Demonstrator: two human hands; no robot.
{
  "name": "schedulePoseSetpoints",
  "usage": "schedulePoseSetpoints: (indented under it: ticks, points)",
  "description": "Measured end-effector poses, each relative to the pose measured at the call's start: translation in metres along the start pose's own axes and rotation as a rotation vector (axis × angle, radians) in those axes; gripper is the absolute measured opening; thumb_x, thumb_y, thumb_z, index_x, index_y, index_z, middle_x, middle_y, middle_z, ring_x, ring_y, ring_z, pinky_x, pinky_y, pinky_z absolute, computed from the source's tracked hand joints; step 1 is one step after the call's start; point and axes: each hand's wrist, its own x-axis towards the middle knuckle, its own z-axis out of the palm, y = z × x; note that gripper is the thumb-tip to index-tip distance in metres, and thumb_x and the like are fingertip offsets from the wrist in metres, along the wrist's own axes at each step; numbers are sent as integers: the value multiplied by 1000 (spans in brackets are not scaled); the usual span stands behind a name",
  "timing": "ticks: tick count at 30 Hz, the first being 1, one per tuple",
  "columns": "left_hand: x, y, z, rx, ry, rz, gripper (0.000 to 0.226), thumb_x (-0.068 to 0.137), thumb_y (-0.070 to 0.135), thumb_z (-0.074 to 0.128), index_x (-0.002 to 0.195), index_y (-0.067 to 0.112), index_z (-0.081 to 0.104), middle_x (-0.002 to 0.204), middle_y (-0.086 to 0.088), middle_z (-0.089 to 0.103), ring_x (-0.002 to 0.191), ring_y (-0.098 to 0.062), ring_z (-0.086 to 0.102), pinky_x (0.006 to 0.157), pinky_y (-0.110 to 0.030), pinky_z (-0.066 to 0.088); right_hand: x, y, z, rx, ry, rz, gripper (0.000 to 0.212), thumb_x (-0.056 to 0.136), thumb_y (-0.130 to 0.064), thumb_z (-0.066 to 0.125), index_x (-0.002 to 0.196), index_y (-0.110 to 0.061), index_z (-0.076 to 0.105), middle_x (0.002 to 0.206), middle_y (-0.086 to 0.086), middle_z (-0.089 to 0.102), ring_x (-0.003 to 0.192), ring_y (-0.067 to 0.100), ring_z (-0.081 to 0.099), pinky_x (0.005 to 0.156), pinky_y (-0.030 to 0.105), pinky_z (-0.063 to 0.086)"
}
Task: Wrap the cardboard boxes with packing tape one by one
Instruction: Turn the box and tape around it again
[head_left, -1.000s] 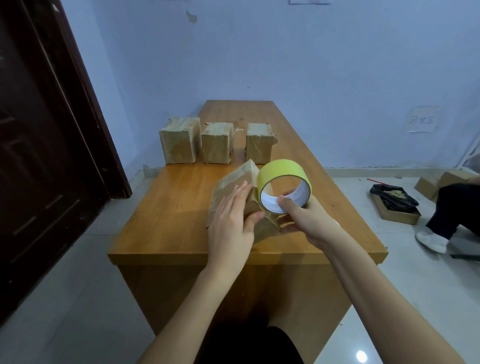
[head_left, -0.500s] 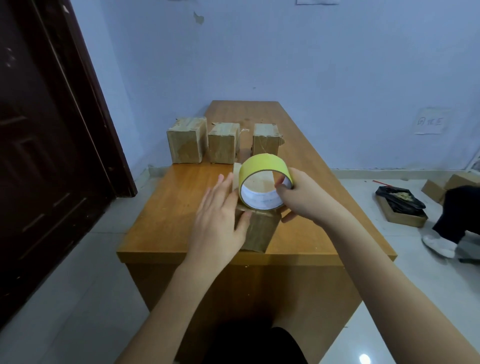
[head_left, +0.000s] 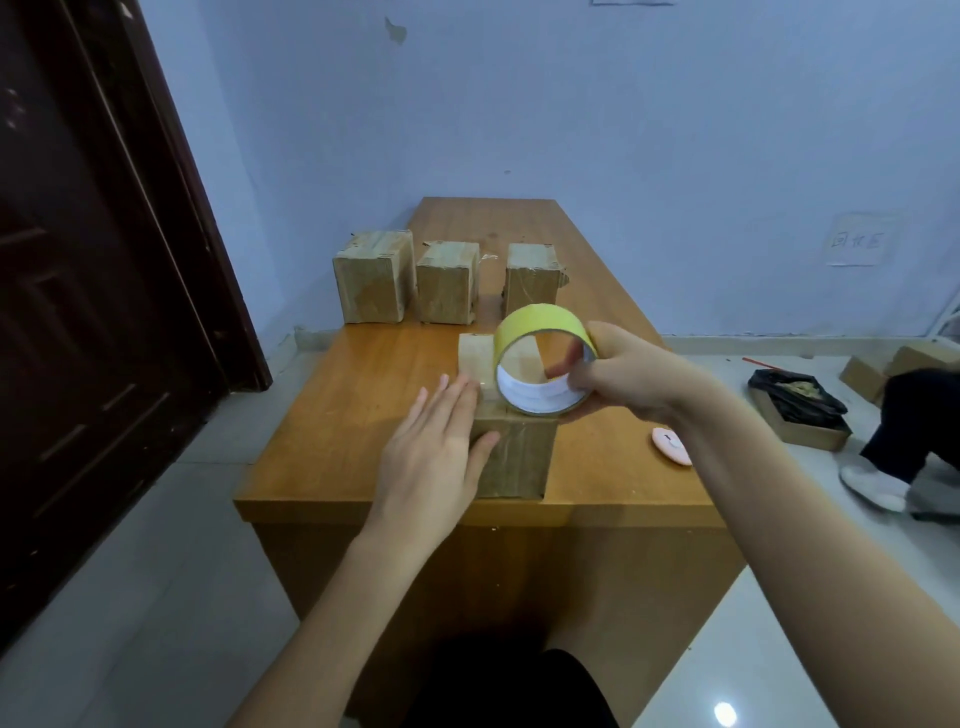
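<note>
Fingers (head_left: 447, 410) of the left hand (head_left: 434, 457) lie straight and together, flat against the left face of the cardboard box (head_left: 514, 452), thumb pressed on its near face; nothing is clasped. This box stands at the near edge of the wooden table (head_left: 363, 415), its long axis running away from the viewer toward the far wall. Just right of it on the tabletop lies a small pink oval object (head_left: 671, 445), partly hidden by the right forearm. Above the box's far half, the right hand (head_left: 628, 376) grips the yellow tape roll (head_left: 543, 358), fingertips curled inside the core and thumb outside on the rim. The roll stands on edge, its open bore facing the viewer and its axis lying along the box's length; its lower rim meets the box top. Whether a strip of tape is drawn out cannot be told. Farther back, three more cardboard boxes (head_left: 447, 283) stand in a row across the table, close together but apart.
</note>
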Motion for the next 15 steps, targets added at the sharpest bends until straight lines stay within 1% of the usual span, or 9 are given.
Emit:
schedulePoseSetpoints:
  ticks: [2,4,6,8,9,11,13,15]
  points:
    - [2,-3,0,-48,-23,-18,56,93,40,49,142,16,37,148,-1,35,130,-8,13,103,-29,14,-3,6,-1,69,28,24,22,88,9,44,110,3,47,110,17,55,100,33,59,68,40,60]
    - [4,-4,-1,-85,-52,-19,59,92,46,45,144,21,32,150,4,28,127,-2,7,103,-24,10,-3,10,3,54,87,33,17,91,1,48,108,-4,48,110,13,58,93,28,62,64,38,61]
    - [8,-5,-3,-133,-52,-47,62,90,47,48,144,20,33,150,2,31,131,-4,14,102,-25,10,-2,12,6,7,132,30,15,92,-6,53,106,-11,48,104,9,58,87,20,62,61,33,61]
    - [11,-4,-5,-148,-19,-85,65,88,46,54,143,18,35,149,-2,35,136,-12,26,101,-26,14,0,15,8,-65,116,26,20,92,-12,57,110,-11,49,99,5,58,85,17,62,60,29,60]
    - [13,-3,-4,-131,-12,-89,68,87,47,54,144,18,32,150,-1,33,137,-14,28,101,-25,16,0,16,9,-97,114,21,20,92,-15,59,110,-12,50,96,3,58,84,16,62,60,27,59]
    - [16,1,-1,-87,-26,-55,70,88,51,51,146,19,28,152,2,28,138,-14,28,101,-24,15,1,18,11,-139,157,10,18,92,-18,59,107,-13,52,93,3,59,84,16,61,63,27,58]
    - [16,5,3,-41,-53,-3,68,90,52,46,146,18,28,152,1,29,138,-13,26,103,-23,9,3,18,13,-164,212,-4,15,92,-19,58,104,-11,52,94,7,59,85,20,61,66,31,58]
    - [14,5,5,19,-52,41,66,92,53,41,146,16,29,151,-1,30,139,-11,24,106,-23,5,3,18,14,-99,207,-8,6,94,-15,54,99,-12,51,96,9,56,83,21,61,60,28,58]
